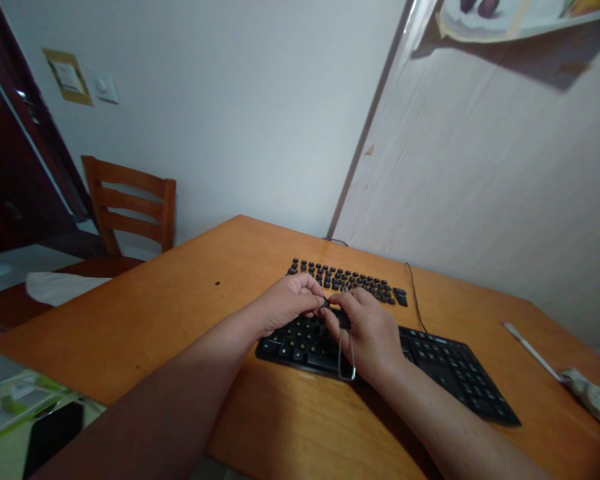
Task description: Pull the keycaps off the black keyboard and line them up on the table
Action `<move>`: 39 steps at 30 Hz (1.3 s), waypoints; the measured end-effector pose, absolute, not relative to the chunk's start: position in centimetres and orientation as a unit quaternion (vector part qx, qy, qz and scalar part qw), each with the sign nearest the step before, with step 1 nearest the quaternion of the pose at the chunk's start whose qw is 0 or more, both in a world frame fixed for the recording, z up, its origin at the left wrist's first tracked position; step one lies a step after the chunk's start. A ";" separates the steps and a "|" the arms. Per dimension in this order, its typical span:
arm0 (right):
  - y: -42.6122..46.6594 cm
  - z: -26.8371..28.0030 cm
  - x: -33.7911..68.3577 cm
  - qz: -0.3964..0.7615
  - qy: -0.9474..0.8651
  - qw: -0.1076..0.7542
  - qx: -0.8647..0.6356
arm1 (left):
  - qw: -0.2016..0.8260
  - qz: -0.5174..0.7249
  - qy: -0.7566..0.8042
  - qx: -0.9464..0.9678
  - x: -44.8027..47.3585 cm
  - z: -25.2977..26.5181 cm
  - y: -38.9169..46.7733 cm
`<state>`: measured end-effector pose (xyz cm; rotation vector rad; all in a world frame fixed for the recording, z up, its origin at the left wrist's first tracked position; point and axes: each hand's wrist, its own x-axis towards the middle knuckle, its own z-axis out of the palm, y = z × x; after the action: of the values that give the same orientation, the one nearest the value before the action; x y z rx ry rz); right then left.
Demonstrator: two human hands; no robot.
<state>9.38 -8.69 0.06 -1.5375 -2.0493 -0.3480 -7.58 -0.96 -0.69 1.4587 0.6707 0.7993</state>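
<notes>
Above the black keyboard (460,373), my two hands meet at the fingertips. My left hand (287,303) pinches a small black keycap (325,303). The right hand (373,333) is closed around a wire keycap puller (347,379), whose thin metal loop hangs below the palm; its thumb and forefinger come close to the keycap, and I cannot tell whether they touch it. On the keyboard's left part many caps are off and the switch stems show; the right part still carries keys. Behind the keyboard, loose keycaps (365,279) lie in rows, partly hidden by my hands.
One small black piece (217,283) lies apart on the wooden table (180,333). A cable (417,300) runs behind the keyboard. To the right is a white-handled brush (533,350) beside a patterned cloth item (590,393). A wooden chair (133,207) stands at the left, with a dark phone-like slab (55,433) below.
</notes>
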 end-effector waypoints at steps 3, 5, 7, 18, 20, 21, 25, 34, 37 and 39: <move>-8.9 0.1 9.2 -0.145 -0.761 0.266 -0.573 | 0.610 0.351 0.299 0.645 -7.6 -0.8 -0.9; -9.0 0.2 9.1 -0.153 -0.761 0.259 -0.575 | 0.610 0.350 0.300 0.645 -7.6 -0.9 -0.9; -9.0 0.2 9.0 -0.156 -0.761 0.253 -0.577 | 0.613 0.346 0.301 0.643 -7.5 -0.8 -1.0; -6.8 0.9 12.3 -0.142 -0.735 0.208 -0.630 | 0.520 0.435 0.352 0.646 -8.3 -0.8 0.5; -6.2 1.1 12.8 -0.126 -0.741 0.170 -0.637 | 0.508 0.457 0.361 0.635 -8.4 -0.9 0.9; -5.8 1.1 13.0 -0.118 -0.744 0.153 -0.639 | 0.504 0.467 0.362 0.630 -8.5 -0.9 1.0; -4.1 0.9 13.3 -0.092 -0.756 0.111 -0.638 | 0.495 0.482 0.374 0.619 -8.7 -1.0 1.3; -1.0 -0.4 13.4 -0.089 -0.774 0.046 -0.625 | 0.481 0.483 0.380 0.625 -8.8 -0.9 1.3; -0.5 -0.5 13.1 -0.104 -0.778 0.039 -0.618 | 0.479 0.482 0.383 0.626 -8.8 -1.0 1.4; -0.4 -0.4 13.0 -0.109 -0.779 0.031 -0.617 | 0.477 0.483 0.383 0.627 -8.7 -0.9 1.4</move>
<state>12.97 -0.37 -0.41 -1.8999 -2.4004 -0.3369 -8.73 1.35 -0.94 1.5317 0.9355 1.1796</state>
